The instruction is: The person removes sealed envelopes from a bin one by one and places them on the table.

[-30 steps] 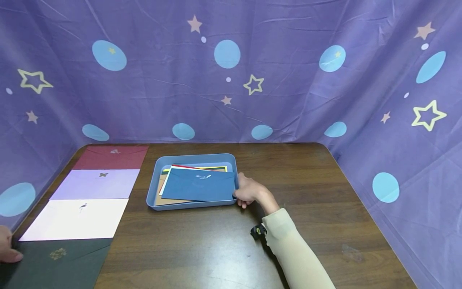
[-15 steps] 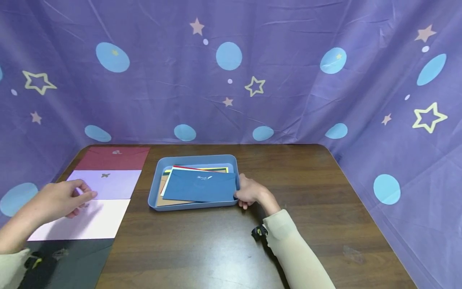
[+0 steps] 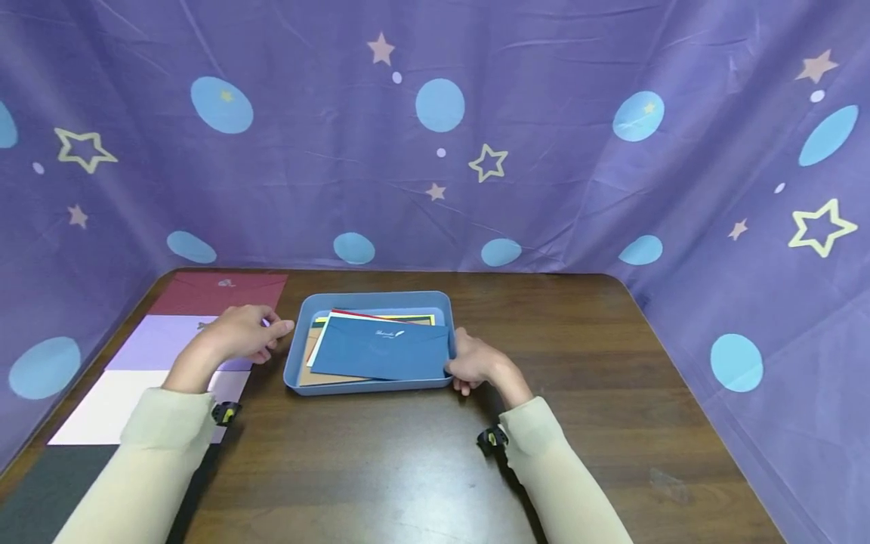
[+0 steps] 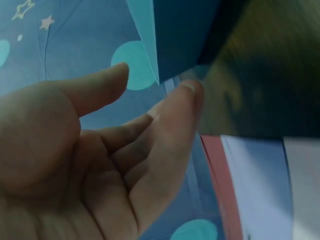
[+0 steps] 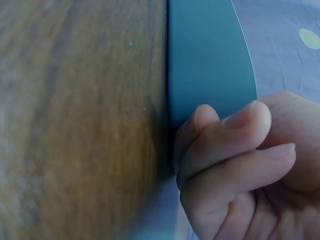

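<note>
A shallow blue tray (image 3: 381, 387) lies on the table. In it is a stack of envelopes with a blue envelope (image 3: 381, 355) on top; edges of brown (image 3: 319, 378), white, red and yellow ones show beneath. My right hand (image 3: 479, 359) grips the tray's right end, its curled fingers against the outer wall (image 5: 210, 55) in the right wrist view. My left hand (image 3: 238, 332) hovers just left of the tray, over the lavender envelope, thumb and fingers apart with nothing between them. In the left wrist view the tray's corner (image 4: 180, 40) is close beyond the fingertips.
Down the table's left side lies a column of envelopes: maroon (image 3: 204, 295), lavender (image 3: 149, 344), white (image 3: 102, 408) and dark green (image 3: 54, 483). My left forearm covers part of them. A purple curtain (image 3: 544, 151) with stars and dots hangs behind the brown table (image 3: 578, 325).
My left hand has come in from the lower left edge, across the envelope column, to the tray's left end. The right hand stays at the tray's right end.
</note>
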Demonstrator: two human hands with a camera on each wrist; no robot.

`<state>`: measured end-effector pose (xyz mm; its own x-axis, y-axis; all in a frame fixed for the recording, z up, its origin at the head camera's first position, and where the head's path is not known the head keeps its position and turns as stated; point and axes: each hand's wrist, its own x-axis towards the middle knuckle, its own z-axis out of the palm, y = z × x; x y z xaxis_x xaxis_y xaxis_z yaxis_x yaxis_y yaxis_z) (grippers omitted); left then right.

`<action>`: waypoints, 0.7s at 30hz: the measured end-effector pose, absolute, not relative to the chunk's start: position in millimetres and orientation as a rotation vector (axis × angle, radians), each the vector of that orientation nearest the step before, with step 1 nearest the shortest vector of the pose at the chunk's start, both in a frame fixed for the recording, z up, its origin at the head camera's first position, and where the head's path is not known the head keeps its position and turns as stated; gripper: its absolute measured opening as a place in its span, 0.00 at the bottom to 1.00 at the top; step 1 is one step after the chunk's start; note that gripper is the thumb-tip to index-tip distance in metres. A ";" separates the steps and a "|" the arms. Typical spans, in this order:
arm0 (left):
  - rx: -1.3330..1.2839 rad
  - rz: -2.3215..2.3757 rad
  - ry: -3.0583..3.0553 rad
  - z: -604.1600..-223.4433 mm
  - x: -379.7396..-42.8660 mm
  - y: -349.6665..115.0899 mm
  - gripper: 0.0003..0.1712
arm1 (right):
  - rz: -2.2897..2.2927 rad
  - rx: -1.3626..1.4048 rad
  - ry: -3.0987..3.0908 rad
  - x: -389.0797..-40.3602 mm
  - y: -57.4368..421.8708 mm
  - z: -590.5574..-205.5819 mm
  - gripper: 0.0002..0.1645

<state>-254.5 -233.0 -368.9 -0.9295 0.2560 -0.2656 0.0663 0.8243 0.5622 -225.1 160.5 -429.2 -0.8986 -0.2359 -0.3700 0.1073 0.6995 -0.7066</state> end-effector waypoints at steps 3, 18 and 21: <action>0.217 0.910 2.595 -373.1 -255.6 -226.0 0.25 | -1.067 -0.090 2.467 -224.0 160.2 -427.2 0.19; 0.217 0.942 2.486 -394.4 -251.6 -208.4 0.26 | -1.033 -0.103 2.474 -223.4 157.9 -428.9 0.24; 0.219 0.901 2.515 -396.5 -251.9 -207.1 0.25 | -1.033 -0.107 2.485 -223.7 157.2 -428.2 0.23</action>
<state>-251.9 -207.1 -396.5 -0.8830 0.2947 -0.3655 -0.0044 0.7732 0.6341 -223.7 157.2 -428.2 -0.8980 -0.2358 -0.3714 0.0969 0.7175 -0.6898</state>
